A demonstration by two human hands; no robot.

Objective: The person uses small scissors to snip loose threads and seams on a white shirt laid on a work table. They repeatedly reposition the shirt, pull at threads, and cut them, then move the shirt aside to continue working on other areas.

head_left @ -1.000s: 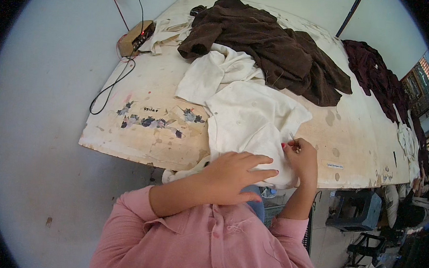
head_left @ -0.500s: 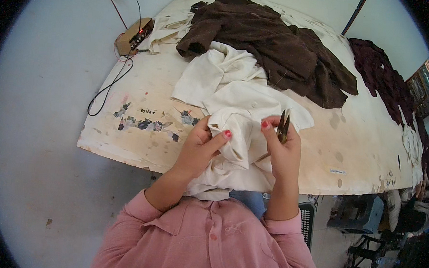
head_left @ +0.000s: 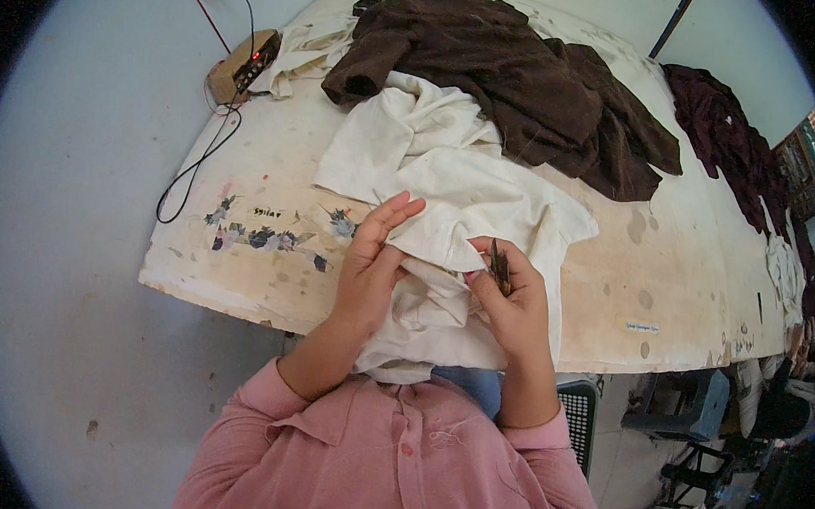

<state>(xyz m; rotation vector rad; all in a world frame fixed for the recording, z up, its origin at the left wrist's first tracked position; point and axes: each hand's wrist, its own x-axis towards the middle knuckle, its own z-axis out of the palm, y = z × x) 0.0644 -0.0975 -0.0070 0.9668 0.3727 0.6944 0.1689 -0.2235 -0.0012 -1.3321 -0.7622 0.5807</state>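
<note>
A white garment (head_left: 467, 188) lies bunched on the table's front part and hangs down toward my lap. My right hand (head_left: 512, 294) is closed around small dark thread snips (head_left: 499, 268), blades pointing up and away. Its thumb and index finger also pinch a folded edge of the white cloth. At the garment's left side, my left hand (head_left: 369, 266) has its fingers stretched out and raised. Its thumb rests by the cloth edge, its tip partly hidden by the fabric.
A dark brown garment (head_left: 502, 74) is heaped across the far part of the stained table (head_left: 610, 295). Dark maroon cloth (head_left: 727, 134) drapes over the right edge. At the far left sits a brown box (head_left: 242, 65) with a red light and a looping black cable (head_left: 188, 180).
My right hand has moved left onto the cloth edge, snips tilted lower. My left hand has loosened from the fold it pinched, its fingers now extended. The cloth between them has been turned over.
</note>
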